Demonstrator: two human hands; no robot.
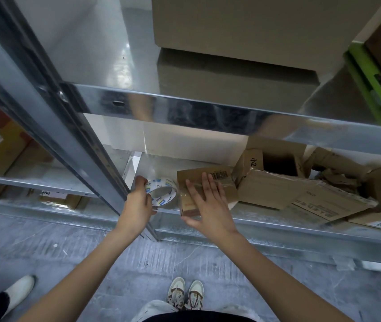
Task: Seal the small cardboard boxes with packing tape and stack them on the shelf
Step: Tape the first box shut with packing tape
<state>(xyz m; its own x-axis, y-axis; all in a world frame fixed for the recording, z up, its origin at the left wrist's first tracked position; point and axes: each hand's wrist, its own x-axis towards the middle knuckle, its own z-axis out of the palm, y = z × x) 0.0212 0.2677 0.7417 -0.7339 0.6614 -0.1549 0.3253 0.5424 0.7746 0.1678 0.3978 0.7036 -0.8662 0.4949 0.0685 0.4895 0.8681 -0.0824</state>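
A small cardboard box (pixel 226 182) with a barcode label lies on the lower metal shelf (pixel 277 225). My right hand (pixel 205 201) lies flat on its top with straight fingers, pressing on a strip of clear tape. Just left of the box, my left hand (pixel 138 203) grips a roll of clear packing tape (pixel 161 194) with a blue and white printed core. The roll stands on edge, touching the box's left side.
Opened and flattened cardboard boxes (pixel 301 189) crowd the shelf to the right. A large box (pixel 243 26) and a green item (pixel 375 84) sit on the upper shelf. A steel upright (pixel 52 117) stands at left. Another person's white shoe (pixel 17 291) is at lower left.
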